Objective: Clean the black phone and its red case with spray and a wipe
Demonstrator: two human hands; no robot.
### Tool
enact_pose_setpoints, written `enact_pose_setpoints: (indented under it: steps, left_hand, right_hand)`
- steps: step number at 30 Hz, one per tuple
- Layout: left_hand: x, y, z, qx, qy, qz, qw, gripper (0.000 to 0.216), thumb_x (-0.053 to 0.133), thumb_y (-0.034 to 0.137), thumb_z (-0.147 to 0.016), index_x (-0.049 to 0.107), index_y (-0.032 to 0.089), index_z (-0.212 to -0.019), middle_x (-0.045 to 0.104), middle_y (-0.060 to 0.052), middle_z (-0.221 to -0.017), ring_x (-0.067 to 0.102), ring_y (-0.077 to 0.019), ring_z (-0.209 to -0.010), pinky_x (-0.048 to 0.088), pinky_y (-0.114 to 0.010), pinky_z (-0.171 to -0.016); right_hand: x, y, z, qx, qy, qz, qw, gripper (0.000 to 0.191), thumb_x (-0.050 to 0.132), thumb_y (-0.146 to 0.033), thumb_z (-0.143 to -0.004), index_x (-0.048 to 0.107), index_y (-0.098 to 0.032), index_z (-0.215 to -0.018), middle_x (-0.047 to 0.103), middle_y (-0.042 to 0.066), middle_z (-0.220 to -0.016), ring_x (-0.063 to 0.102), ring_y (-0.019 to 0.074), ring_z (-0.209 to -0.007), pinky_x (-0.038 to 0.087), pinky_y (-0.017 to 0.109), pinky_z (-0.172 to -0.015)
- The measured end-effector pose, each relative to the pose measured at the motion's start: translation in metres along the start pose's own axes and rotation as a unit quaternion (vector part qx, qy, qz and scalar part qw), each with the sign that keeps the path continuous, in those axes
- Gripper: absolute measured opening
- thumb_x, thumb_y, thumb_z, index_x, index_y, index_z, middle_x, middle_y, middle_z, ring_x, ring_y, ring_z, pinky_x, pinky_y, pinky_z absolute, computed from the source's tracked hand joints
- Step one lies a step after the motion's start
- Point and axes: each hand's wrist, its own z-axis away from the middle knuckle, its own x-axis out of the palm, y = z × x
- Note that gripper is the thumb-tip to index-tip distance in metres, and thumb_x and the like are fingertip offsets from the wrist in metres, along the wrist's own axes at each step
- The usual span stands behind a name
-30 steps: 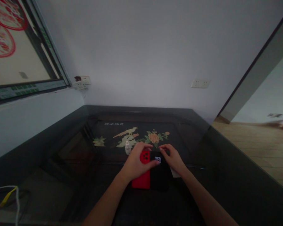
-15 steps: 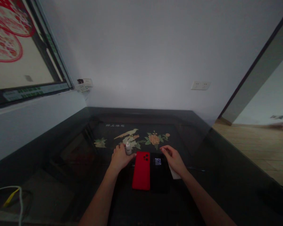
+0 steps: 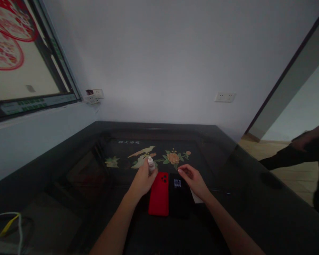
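Observation:
My left hand (image 3: 144, 180) is closed around a small clear dropper bottle (image 3: 151, 165) with a white cap, held upright above the top left corner of a red phone case (image 3: 158, 198). Camera cut-outs show at the case's upper right. Beside it on the right lies a flat black device (image 3: 178, 202) with lit white digits. My right hand (image 3: 194, 179) is at that device's upper right corner, thumb and fingertips pinched together; whatever may be between them is too small to make out. A white card or paper (image 3: 196, 197) shows partly under my right wrist.
The dark glossy table (image 3: 95, 219) bears a bird-and-flower picture (image 3: 172, 157). A white cable (image 3: 20, 230) and a yellow strip (image 3: 8, 226) are at the left. Wall sockets (image 3: 225, 97) sit behind. At the right, a person in dark clothes (image 3: 289, 156) is beyond the table edge.
My left hand has moved right with the bottle, which stood further left by the red case. My right hand has shifted slightly left. A person has come into view at the right.

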Motion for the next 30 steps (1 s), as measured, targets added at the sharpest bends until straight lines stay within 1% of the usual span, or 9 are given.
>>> enact_pose_setpoints:
  steps: [3,6,10,13,15,18,22,25,30]
  left_hand:
    - [0.004,0.015,0.007,0.035,-0.05,-0.033,0.998,0.018,0.055,0.026,-0.09,0.053,0.022,-0.107,0.066,-0.004,-0.091,0.065,-0.0218,-0.083,0.048,-0.032,-0.077]
    - [0.005,0.026,0.012,0.073,-0.1,-0.049,0.991,0.012,0.056,0.033,-0.092,0.054,0.024,-0.099,0.066,-0.002,-0.087,0.064,-0.0207,-0.078,0.044,-0.029,-0.07]
    - [0.006,0.036,0.015,0.129,-0.15,-0.065,0.978,0.017,0.06,0.041,-0.092,0.058,0.025,-0.097,0.068,-0.002,-0.091,0.065,-0.0203,-0.083,0.044,-0.027,-0.072]
    - [0.009,0.039,0.017,0.144,-0.169,-0.08,0.972,0.021,0.061,0.045,-0.092,0.06,0.025,-0.097,0.069,-0.002,-0.092,0.066,-0.0209,-0.086,0.044,-0.028,-0.074]
    - [0.011,0.038,0.018,0.141,-0.167,-0.077,0.973,0.024,0.061,0.046,-0.091,0.059,0.025,-0.104,0.07,-0.002,-0.094,0.067,-0.0218,-0.088,0.045,-0.029,-0.075]
    - [0.012,0.037,0.018,0.119,-0.148,-0.069,0.979,0.034,0.065,0.049,-0.09,0.055,0.025,-0.113,0.071,-0.003,-0.096,0.068,-0.0234,-0.089,0.045,-0.03,-0.074]
    - [0.011,0.037,0.017,0.114,-0.144,-0.088,0.979,0.029,0.06,0.052,-0.093,0.055,0.025,-0.102,0.07,-0.003,-0.093,0.067,-0.0225,-0.085,0.043,-0.028,-0.071]
    - [0.01,0.038,0.017,0.122,-0.145,-0.097,0.977,0.03,0.056,0.054,-0.096,0.054,0.025,-0.102,0.069,-0.002,-0.09,0.066,-0.0214,-0.082,0.041,-0.027,-0.069]
    - [0.008,0.037,0.016,0.141,-0.139,-0.098,0.975,0.035,0.043,0.054,-0.102,0.057,0.023,-0.093,0.064,-0.002,-0.082,0.062,-0.0194,-0.077,0.04,-0.027,-0.068]
  right_hand:
    - [0.002,-0.009,0.004,-0.004,-0.034,-0.038,0.999,0.035,0.068,-0.054,-0.089,0.068,-0.022,-0.105,0.07,0.005,-0.096,0.066,0.0218,-0.09,0.053,0.033,-0.082]
    - [0.004,-0.014,0.008,-0.014,-0.059,-0.085,0.995,0.038,0.07,-0.054,-0.087,0.066,-0.022,-0.109,0.068,0.005,-0.095,0.065,0.0209,-0.089,0.053,0.032,-0.08]
    - [0.007,-0.015,0.009,-0.005,-0.072,-0.118,0.99,0.039,0.071,-0.055,-0.085,0.064,-0.024,-0.108,0.068,0.005,-0.095,0.066,0.0211,-0.088,0.055,0.032,-0.079]
    - [0.009,-0.017,0.009,0.013,-0.076,-0.113,0.991,0.033,0.072,-0.053,-0.085,0.066,-0.023,-0.097,0.069,0.003,-0.088,0.067,0.0206,-0.084,0.055,0.031,-0.076]
    - [0.009,-0.018,0.009,0.017,-0.077,-0.106,0.991,0.03,0.072,-0.052,-0.085,0.066,-0.022,-0.089,0.068,0.002,-0.081,0.066,0.0194,-0.078,0.054,0.03,-0.074]
    - [0.008,-0.02,0.008,0.016,-0.079,-0.094,0.992,0.028,0.069,-0.05,-0.087,0.067,-0.022,-0.09,0.067,0.001,-0.078,0.065,0.0193,-0.076,0.054,0.031,-0.074]
    - [0.006,-0.019,0.007,0.012,-0.08,-0.075,0.994,0.027,0.066,-0.049,-0.09,0.067,-0.023,-0.093,0.068,0.001,-0.081,0.066,0.0198,-0.079,0.053,0.031,-0.076]
    - [0.006,-0.016,0.007,0.012,-0.082,-0.07,0.994,0.026,0.064,-0.048,-0.091,0.067,-0.023,-0.095,0.068,0.001,-0.082,0.066,0.0198,-0.08,0.053,0.03,-0.075]
    - [0.007,-0.016,0.009,0.014,-0.096,-0.103,0.99,0.028,0.069,-0.046,-0.089,0.067,-0.024,-0.106,0.071,0.004,-0.1,0.067,0.0202,-0.089,0.053,0.029,-0.072]
